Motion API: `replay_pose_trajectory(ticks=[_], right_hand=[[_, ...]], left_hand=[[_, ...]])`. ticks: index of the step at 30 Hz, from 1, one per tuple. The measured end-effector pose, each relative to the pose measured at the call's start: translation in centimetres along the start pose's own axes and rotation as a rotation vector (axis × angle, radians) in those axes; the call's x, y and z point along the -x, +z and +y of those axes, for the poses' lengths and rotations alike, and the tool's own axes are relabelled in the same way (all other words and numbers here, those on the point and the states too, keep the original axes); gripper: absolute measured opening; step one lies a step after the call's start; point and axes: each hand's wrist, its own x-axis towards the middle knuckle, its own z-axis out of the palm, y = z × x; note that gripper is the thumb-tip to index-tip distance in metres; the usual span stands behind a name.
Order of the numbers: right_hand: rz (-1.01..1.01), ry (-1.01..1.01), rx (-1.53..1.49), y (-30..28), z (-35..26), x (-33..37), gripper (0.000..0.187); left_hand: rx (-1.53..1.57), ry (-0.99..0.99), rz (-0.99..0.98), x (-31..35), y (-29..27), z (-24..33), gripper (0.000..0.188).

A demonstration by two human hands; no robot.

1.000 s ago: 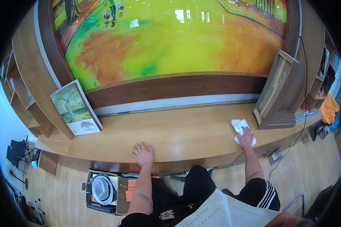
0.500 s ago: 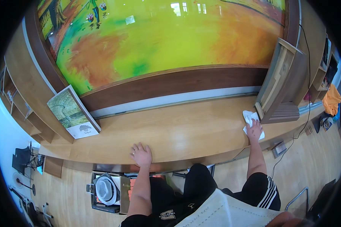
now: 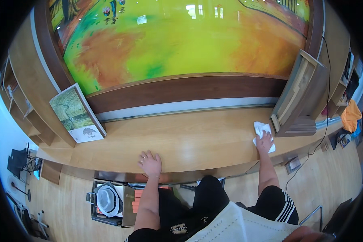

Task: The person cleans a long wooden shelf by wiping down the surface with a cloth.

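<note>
A wooden counter (image 3: 197, 139) runs across in front of me. My right hand (image 3: 264, 142) lies over a crumpled white cloth (image 3: 260, 126) near its right end, pressing it to the surface with the fingers bent on it. Part of the cloth is hidden under the palm. My left hand (image 3: 150, 163) rests flat on the counter's front edge, fingers spread, holding nothing; a ring shows on one finger. Just beyond the cloth, to the right, stands a brown wooden frame-like piece (image 3: 300, 97).
A large glossy painting (image 3: 181, 44) in a brown frame rises behind the counter. A book-shaped box (image 3: 78, 115) leans at left. Below sits an open box (image 3: 129, 205) with a white round object (image 3: 108, 200). A black cable (image 3: 329, 80) hangs down at right, near an orange cloth (image 3: 351, 115).
My right hand and the white cloth have slid slightly left, away from the wooden piece. The left hand stays in place on the edge. The whole view has shifted a little.
</note>
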Motion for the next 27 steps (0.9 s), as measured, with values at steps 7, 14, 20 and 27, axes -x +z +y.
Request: replay_pose_trajectory(ticks=[7, 14, 20, 27], right_hand=[[-0.096, -0.248, -0.068, 1.1, -10.0, 5.8, 0.065], [-0.217, -0.511, -0.187, 0.7, -20.7, 14.4, 0.064], [-0.361, -0.740, -0.268, -1.3, -27.7, 23.5, 0.063], [-0.353, -1.080, -0.475, -2.3, -27.7, 27.8, 0.059]], left_hand=[[0.008, -0.017, -0.016, -0.1, -0.3, 0.1, 0.056], [0.021, -0.034, -0.039, 0.0, -0.4, 0.0, 0.056], [0.038, -0.030, -0.021, 0.0, -0.4, 0.0, 0.055], [0.051, -0.014, -0.021, -0.1, -0.1, -0.3, 0.055]])
